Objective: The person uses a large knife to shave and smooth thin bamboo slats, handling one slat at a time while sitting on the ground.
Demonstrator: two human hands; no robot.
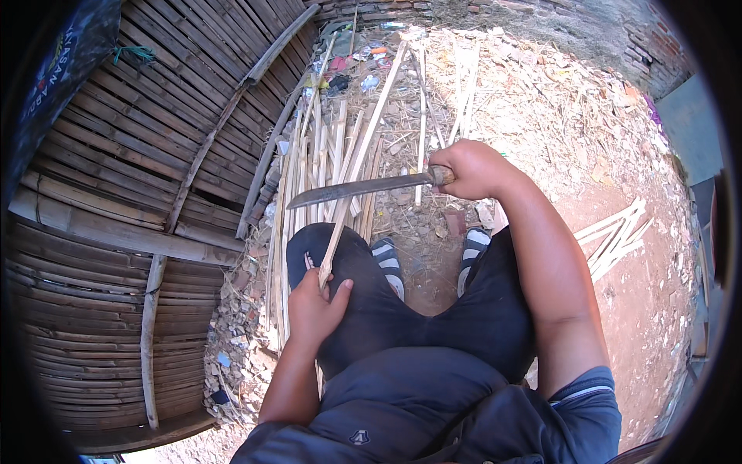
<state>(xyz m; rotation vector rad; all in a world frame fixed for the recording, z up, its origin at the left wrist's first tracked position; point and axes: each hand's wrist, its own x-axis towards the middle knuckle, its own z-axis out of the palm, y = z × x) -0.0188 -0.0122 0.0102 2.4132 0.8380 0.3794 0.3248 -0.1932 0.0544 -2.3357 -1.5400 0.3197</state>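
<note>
My right hand (pixel 466 170) is closed around the wooden handle of a machete (pixel 363 187). Its long dark blade points left and passes across a bamboo strip (pixel 361 155); whether the two touch I cannot tell. My left hand (pixel 315 305) grips the near end of that strip beside my left thigh. From there the strip slants away from me, up and to the right, over my knee. Several more pale bamboo strips (pixel 321 147) lie lengthwise on the ground beyond and left of my left knee.
A slatted bamboo wall (pixel 116 185) runs along the left. Ahead, rubble and litter (pixel 533 100) cover the ground up to a brick wall (pixel 657 46). Short split pieces (pixel 614 236) lie in a pile at the right. Striped socks (pixel 388 267) show on my feet.
</note>
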